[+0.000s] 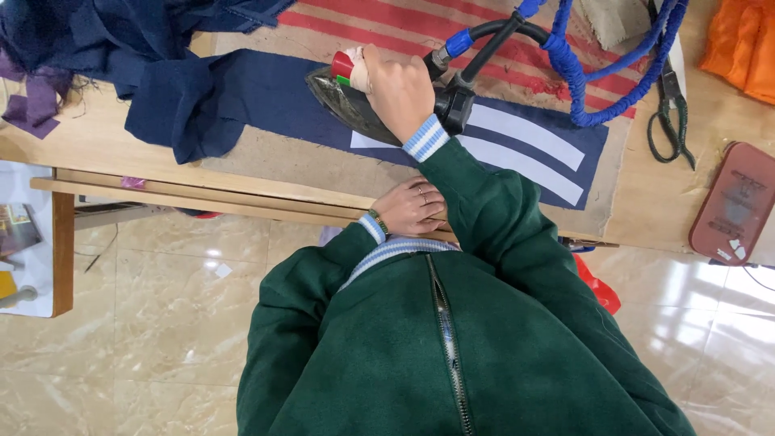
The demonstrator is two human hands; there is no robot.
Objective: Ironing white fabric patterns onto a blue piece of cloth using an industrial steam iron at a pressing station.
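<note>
You stand at the wooden table [97, 145], and everything here sits in relation to it: across the padded middle of its top lies the long navy cloth strip [274, 101] with white bands [525, 153] at its right end, and a bunched heap of darker navy cloth [121, 48] covers the strip's left end. On the strip rests the iron [363, 109], its blue hose [581, 73] looping off toward the table's far edge; scissors [670, 113] and a reddish iron rest [735, 202] lie toward the table's right side. Your right hand [397, 89] is clenched around the iron's handle, directly over the strip, just left of the white bands. Keep the sole flat and the pressure even, so the cloth does not crease or scorch, and mind the hose. Your left hand [412, 208] lies loosely curled on the table's near edge, holding nothing, close below the strip but not touching it.
</note>
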